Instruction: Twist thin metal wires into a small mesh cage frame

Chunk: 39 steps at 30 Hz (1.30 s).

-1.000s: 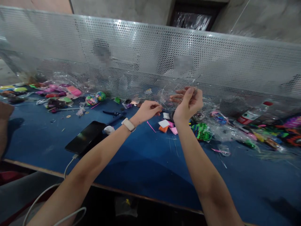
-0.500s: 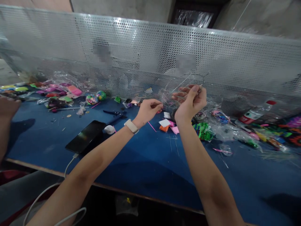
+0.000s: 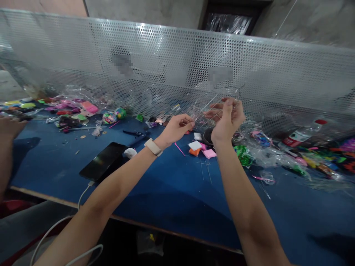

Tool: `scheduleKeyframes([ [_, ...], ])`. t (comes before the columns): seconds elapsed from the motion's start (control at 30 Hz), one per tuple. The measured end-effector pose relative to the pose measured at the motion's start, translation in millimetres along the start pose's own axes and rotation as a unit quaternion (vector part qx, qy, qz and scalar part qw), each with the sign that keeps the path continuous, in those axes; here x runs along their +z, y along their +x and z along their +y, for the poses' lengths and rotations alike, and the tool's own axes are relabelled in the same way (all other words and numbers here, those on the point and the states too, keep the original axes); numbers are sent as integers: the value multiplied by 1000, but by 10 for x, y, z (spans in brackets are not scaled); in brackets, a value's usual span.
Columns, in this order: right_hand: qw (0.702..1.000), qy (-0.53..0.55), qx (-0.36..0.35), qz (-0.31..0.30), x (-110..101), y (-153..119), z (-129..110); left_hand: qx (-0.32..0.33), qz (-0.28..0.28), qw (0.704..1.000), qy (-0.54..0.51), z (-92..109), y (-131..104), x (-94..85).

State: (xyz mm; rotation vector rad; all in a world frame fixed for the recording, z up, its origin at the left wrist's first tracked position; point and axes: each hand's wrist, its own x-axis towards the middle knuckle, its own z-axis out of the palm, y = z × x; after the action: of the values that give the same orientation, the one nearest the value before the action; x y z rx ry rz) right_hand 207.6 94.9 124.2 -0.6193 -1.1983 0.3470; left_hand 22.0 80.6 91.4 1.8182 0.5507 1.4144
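My left hand, with a pale watch at the wrist, is closed in a pinch above the blue table; whatever its fingertips hold is too small to name. Just below them lies a small orange-red piece. My right hand is raised, palm turned inward, with its fingers curled around several thin wires that stick out up and to the side. Close below it sit white, orange and pink packets and a dark round container, partly behind the wrist.
A perforated metal screen closes off the table's back. A phone with a cable, black-handled pliers and loose wires lie nearby. At right are green trim, plastic bags and a bottle. Another person's hand is at far left.
The right hand has shifted slightly to the right with the wires. The left hand has moved a little right, still pinched. The view has shifted slightly.
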Motion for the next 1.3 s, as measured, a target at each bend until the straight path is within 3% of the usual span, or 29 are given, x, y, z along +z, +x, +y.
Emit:
scheduleKeyframes([
  [0.17, 997, 22, 50, -54, -22, 36, 87, 61, 87, 994, 27, -26, 29, -3],
  [0.3, 966, -4, 150, -210, 91, -98, 53, 65, 129, 989, -1, -38, 59, -17],
  [0.37, 961, 2, 145, -237, 153, -177, 14, 70, 140, 988, -4, -36, 68, -28],
  [0.77, 962, 83, 181, -189, 211, -223, 95, 28, 155, 986, -47, -51, 50, -2],
  [1.03, 979, 39, 141, -144, 232, -280, 109, -26, 175, 982, -65, -188, 45, 34],
  [1.3, 978, 55, 152, -133, 239, -288, 167, -51, 178, 981, -59, -197, 44, 50],
])
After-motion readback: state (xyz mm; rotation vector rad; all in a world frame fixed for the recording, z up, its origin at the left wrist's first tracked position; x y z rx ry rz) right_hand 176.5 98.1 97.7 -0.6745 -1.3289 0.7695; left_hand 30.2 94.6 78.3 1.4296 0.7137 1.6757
